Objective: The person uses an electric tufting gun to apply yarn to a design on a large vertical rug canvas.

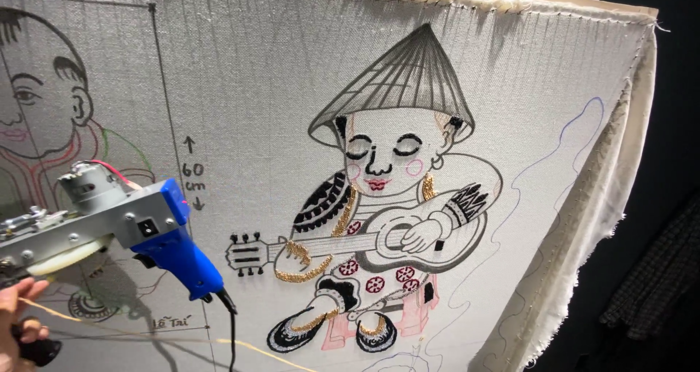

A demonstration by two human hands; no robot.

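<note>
A tufting gun (124, 222) with a grey metal body, a small motor on top and a blue pistol grip (182, 259) hangs in front of a stretched grey cloth (255, 73). No hand is on the blue grip. My left hand (16, 317) sits at the bottom left corner, closed around the gun's black front handle (36, 351). A thin yellow yarn (255, 349) runs from near that hand toward the bottom centre. My right hand is out of view. On the cloth is a partly stitched figure (386, 197) in a cone hat playing a guitar.
A black power cord (233, 335) drops from the blue grip. Another outlined figure (44, 102) is drawn at the cloth's left. The cloth's frayed cream edge (583, 241) hangs down the right side, and beyond it is a dark space with a checked garment (656, 277).
</note>
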